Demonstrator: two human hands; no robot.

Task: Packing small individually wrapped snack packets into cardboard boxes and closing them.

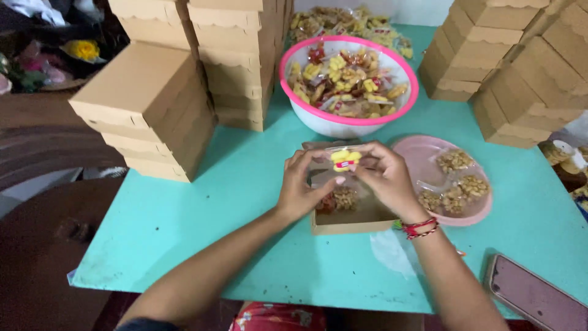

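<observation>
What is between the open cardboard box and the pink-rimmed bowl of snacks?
In the head view, only both hands holding a small yellow snack packet above the box; the table toward the bowl is bare.

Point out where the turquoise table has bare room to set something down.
Bare: left of the open box, below the stacked boxes; also between the pink plate and phone. Crowded: around the pink-rimmed bowl and both hands.

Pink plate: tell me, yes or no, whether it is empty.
No. The pink plate holds several small clear packets of nuts, right of the open box.
</observation>
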